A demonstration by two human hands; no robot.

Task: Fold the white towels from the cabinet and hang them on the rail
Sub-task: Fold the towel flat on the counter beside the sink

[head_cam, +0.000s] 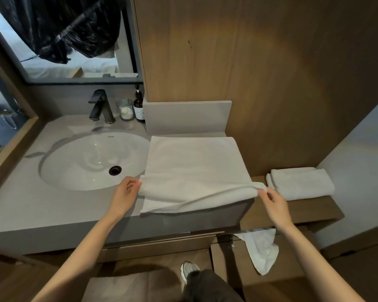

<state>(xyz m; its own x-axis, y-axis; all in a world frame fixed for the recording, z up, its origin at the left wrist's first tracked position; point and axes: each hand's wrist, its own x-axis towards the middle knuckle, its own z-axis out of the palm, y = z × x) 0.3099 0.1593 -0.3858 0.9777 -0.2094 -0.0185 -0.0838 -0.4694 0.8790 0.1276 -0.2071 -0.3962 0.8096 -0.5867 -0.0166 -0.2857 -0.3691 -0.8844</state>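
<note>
Counter towel (192,166): white terry, spread as a broad rectangle on the grey counter (52,203), right of the sink.
Near edge: lifted off the counter and turned back over itself, sagging in the middle.
Near corners: left one pinched by the left hand (124,197), right one by the right hand (275,203).
Folded towel (301,184): white, a thick neat block lying flat on the lower wooden shelf (310,208) to the right.
Hanging towel (262,251): white, unfolded, rumpled, drooping from the top edge of the cabinet (229,260), one corner pointing down.
</note>
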